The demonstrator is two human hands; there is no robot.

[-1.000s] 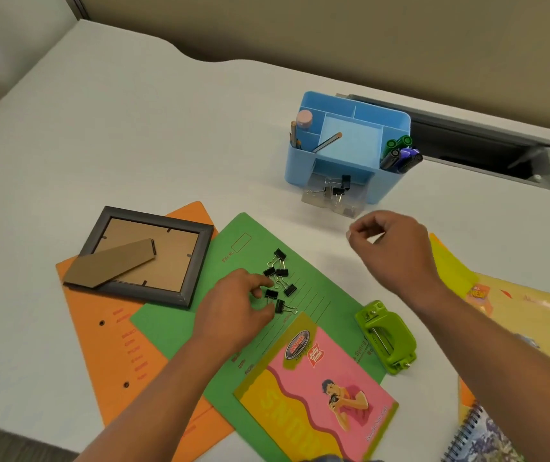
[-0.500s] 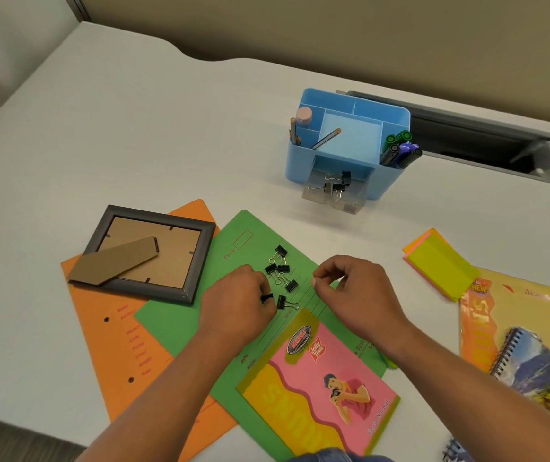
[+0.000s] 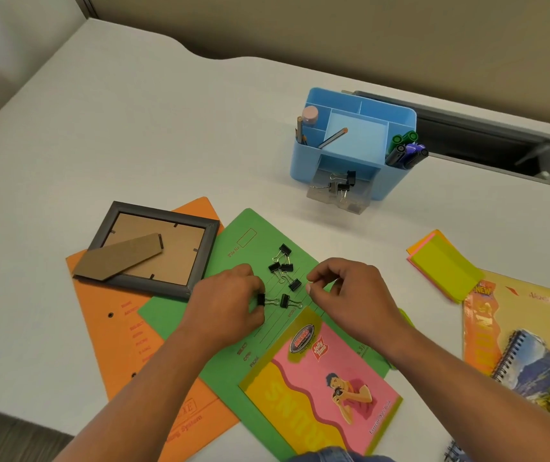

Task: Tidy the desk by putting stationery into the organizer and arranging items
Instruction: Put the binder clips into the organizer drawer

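Several black binder clips [image 3: 285,266] lie scattered on a green folder [image 3: 230,331]. My left hand [image 3: 225,301] pinches one black binder clip [image 3: 261,299] at the cluster's lower left. My right hand [image 3: 350,295] hovers just right of the clips, thumb and forefinger curled close together with nothing seen between them. The blue organizer [image 3: 397,181] stands farther back, holding pencils, markers [image 3: 405,150] and a clear front drawer [image 3: 338,195] with a few binder clips inside.
A dark picture frame [image 3: 200,258] lies face down on an orange folder [image 3: 126,345] at left. A pink and yellow notebook [image 3: 320,391] overlaps the green folder. Sticky notes [image 3: 440,265], a yellow book [image 3: 527,315] and a spiral notebook [image 3: 547,371] sit right. A cable slot [image 3: 487,151] opens behind the organizer.
My right hand came back from near the organizer to the clips on the green folder. My left hand stayed at the cluster and closed on one clip. The view shifted slightly.
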